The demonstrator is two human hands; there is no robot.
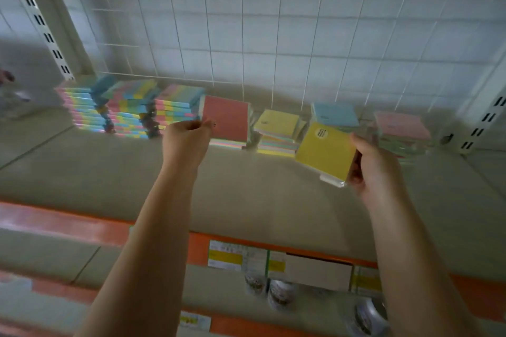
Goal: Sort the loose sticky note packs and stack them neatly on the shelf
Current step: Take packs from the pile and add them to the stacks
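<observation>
We look down at a pale shelf (260, 189) backed by a wire grid. Our right hand (375, 169) curls its fingers around a yellow sticky note pack (325, 150), held above the shelf. Our left hand (186, 137) pinches the near corner of a red pack (228, 117) tilted up on a pastel stack. Striped multicolour stacks (128, 107) stand just left; yellow, blue and pink piles lie right.

Left hand (186, 134) pinches the near corner of a square, red-topped sticky note pack (227, 119), tilted up on a pastel stack on the beige shelf (246, 186). Right hand (375, 167) grips a plastic-wrapped yellow pack (325, 149), held above the shelf. Behind it sit a yellow-topped stack (278, 124), a blue-topped stack (335, 113) and a pink-topped stack (401, 126). Three taller striped pastel stacks (128, 107) line the left, against a white wire grid (273, 35).
</observation>
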